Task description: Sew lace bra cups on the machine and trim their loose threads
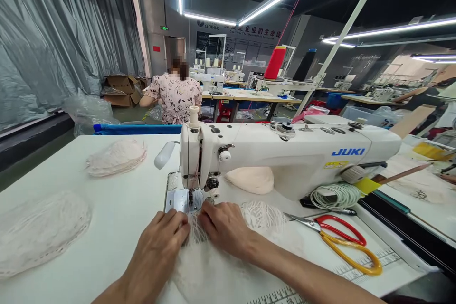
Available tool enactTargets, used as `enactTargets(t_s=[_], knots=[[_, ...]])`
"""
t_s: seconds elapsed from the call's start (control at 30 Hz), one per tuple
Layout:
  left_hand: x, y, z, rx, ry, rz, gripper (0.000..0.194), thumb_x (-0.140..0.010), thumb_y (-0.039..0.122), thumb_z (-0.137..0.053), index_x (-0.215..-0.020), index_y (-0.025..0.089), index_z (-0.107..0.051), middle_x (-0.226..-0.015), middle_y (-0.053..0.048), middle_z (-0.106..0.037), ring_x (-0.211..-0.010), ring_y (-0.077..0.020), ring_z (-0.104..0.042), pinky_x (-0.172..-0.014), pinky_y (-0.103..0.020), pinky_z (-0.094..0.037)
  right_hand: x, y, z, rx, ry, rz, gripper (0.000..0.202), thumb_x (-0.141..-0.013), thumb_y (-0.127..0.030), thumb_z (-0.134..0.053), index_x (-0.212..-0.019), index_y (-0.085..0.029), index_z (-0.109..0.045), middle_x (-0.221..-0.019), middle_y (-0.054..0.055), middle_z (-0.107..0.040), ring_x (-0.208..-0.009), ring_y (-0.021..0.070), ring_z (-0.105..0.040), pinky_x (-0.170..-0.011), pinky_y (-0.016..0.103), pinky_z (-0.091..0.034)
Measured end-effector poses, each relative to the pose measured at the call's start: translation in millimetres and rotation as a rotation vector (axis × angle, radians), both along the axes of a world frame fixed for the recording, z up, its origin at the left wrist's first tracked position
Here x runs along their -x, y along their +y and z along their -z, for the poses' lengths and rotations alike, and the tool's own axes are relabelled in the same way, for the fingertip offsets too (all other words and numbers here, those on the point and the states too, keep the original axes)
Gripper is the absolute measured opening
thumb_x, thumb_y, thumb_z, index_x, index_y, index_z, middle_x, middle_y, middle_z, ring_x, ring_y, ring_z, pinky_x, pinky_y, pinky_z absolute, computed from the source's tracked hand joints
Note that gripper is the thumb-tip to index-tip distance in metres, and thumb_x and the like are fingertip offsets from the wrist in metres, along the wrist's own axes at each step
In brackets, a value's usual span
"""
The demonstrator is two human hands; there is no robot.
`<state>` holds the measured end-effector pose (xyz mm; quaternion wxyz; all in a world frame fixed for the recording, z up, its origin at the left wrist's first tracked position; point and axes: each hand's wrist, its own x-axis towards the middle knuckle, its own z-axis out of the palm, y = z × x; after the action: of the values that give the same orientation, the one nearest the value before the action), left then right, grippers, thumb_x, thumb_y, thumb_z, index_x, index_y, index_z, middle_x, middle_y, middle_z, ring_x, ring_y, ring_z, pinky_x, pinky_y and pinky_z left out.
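Pale fabric (201, 266) lies gripped by left hand (160, 237) and right hand (230, 229) on the workshop's white table (112, 216)

the scissors (344, 242) have one red and one yellow-orange handle, the sewing machine (285, 152) is white with blue lettering, and the spool (275, 63) is red.

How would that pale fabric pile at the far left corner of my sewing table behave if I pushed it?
The fabric pile would probably flop and crumple, since its edges look soft and thin. Its layers might slide over each other, as they seem loosely stacked with nothing on top. Rolling looks unlikely: it lies low and broad on the sewing table.
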<state>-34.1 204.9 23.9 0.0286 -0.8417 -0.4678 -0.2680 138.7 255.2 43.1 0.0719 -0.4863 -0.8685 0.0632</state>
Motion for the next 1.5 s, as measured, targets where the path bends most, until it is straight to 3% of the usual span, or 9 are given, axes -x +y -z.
enactTargets(t_s=[0.17, 0.27, 0.37, 0.7, 0.97, 1.2, 1.3, 1.37, 1.5], knots=[[3.9, 4.2, 4.9, -0.053, 0.033, 0.044, 0.033, -0.088, 0.0, -0.03, -0.097, 0.017, -0.056, -0.098, -0.006, -0.061, -0.084, -0.0192, -0.055, -0.072, -0.034, -0.039, -4.0, -0.7, -1.1, -0.215, -0.017, -0.093, 0.009, -0.088, -0.015, -0.045, -0.085, -0.015, -0.054, -0.071, 0.005, -0.059, -0.06, 0.0162, -0.049, -0.058, 0.029, -0.028], [2.5, 5.1, 3.9, -0.072, 0.076, 0.033, 0.033, -0.088, 0.0, -0.029, -0.099, 0.017, -0.055, -0.097, -0.007, -0.061, -0.084, -0.0196, -0.055, -0.072, -0.034, -0.039, -6.7, -8.0, -5.7, -0.416, 0.033, -0.311, 0.014, -0.084, -0.004, -0.045, -0.087, -0.015, -0.053, -0.088, 0.007, -0.059, -0.075, 0.0184, -0.051, -0.068, 0.032, -0.033], [1.6, 7.4, 2.7, -0.051, 0.128, 0.0, 0.034, -0.086, -0.001, -0.028, -0.094, 0.016, -0.056, -0.092, -0.006, -0.061, -0.08, -0.0199, -0.055, -0.068, -0.034, -0.038, -7.7, -15.7, -6.1, -0.397, 0.049, -0.474, 0.012, -0.086, -0.005, -0.047, -0.083, -0.016, -0.052, -0.086, 0.005, -0.058, -0.075, 0.0169, -0.049, -0.069, 0.031, -0.035], [9.9, 41.4, 4.1, -0.059, 0.198, -0.053, 0.032, -0.084, -0.002, -0.033, -0.093, 0.018, -0.056, -0.084, -0.004, -0.057, -0.08, -0.02, -0.053, -0.064, -0.031, -0.038, -10.0, 1.1, 12.5, -0.474, 0.004, -0.369, 0.011, -0.083, -0.023, -0.061, -0.088, -0.013, -0.058, -0.09, 0.008, -0.062, -0.08, 0.0204, -0.053, -0.072, 0.037, -0.039], [8.7, 72.1, -3.8, 0.007, 0.217, -0.089, 0.024, -0.076, 0.0, -0.042, -0.067, 0.019, -0.056, -0.072, -0.003, -0.056, -0.074, -0.0231, -0.053, -0.063, -0.034, -0.032, -15.2, 23.4, 17.1, -0.337, 0.037, -0.377, 0.053, -0.084, -0.056, -0.05, -0.111, -0.01, -0.055, -0.105, 0.017, -0.06, -0.103, 0.03, -0.051, -0.086, 0.045, -0.038], [13.0, 42.5, -6.3, -0.068, 0.072, 0.0, 0.038, -0.084, -0.001, -0.03, -0.101, 0.018, -0.058, -0.102, -0.008, -0.06, -0.089, -0.0222, -0.054, -0.078, -0.038, -0.035, -28.1, 12.5, 11.6, -0.285, 0.115, -0.486, 0.076, -0.076, -0.075, -0.039, -0.121, -0.014, -0.048, -0.12, 0.016, -0.054, -0.112, 0.0293, -0.044, -0.1, 0.051, -0.025], [9.0, 17.0, -9.2, -0.04, -0.031, 0.033, 0.024, -0.095, 0.02, -0.036, -0.108, 0.022, -0.056, -0.104, -0.004, -0.062, -0.09, -0.0196, -0.056, -0.088, -0.039, -0.031, -28.2, 6.6, 8.5, -0.281, 0.157, -0.562, 0.057, -0.082, -0.066, -0.043, -0.104, -0.014, -0.055, -0.106, 0.011, -0.06, -0.1, 0.0233, -0.05, -0.097, 0.045, -0.028], [6.2, 6.8, -10.2, -0.011, -0.032, 0.033, 0.024, -0.093, 0.037, -0.044, -0.109, 0.023, -0.056, -0.107, -0.003, -0.062, -0.094, -0.0208, -0.056, -0.091, -0.04, -0.029, -26.2, 4.8, 7.8, -0.291, 0.184, -0.565, 0.03, -0.092, -0.043, -0.046, -0.091, -0.015, -0.056, -0.095, 0.007, -0.063, -0.088, 0.0181, -0.052, -0.089, 0.038, -0.033], [3.7, 5.8, -5.5, 0.0, -0.035, 0.026, 0.027, -0.092, 0.038, -0.047, -0.112, 0.023, -0.056, -0.111, -0.004, -0.063, -0.099, -0.0216, -0.056, -0.093, -0.04, -0.029, -22.7, 4.9, 7.5, -0.321, 0.262, -0.534, 0.02, -0.093, -0.012, -0.039, -0.079, -0.015, -0.053, -0.079, 0.003, -0.062, -0.074, 0.0145, -0.05, -0.075, 0.032, -0.035]])
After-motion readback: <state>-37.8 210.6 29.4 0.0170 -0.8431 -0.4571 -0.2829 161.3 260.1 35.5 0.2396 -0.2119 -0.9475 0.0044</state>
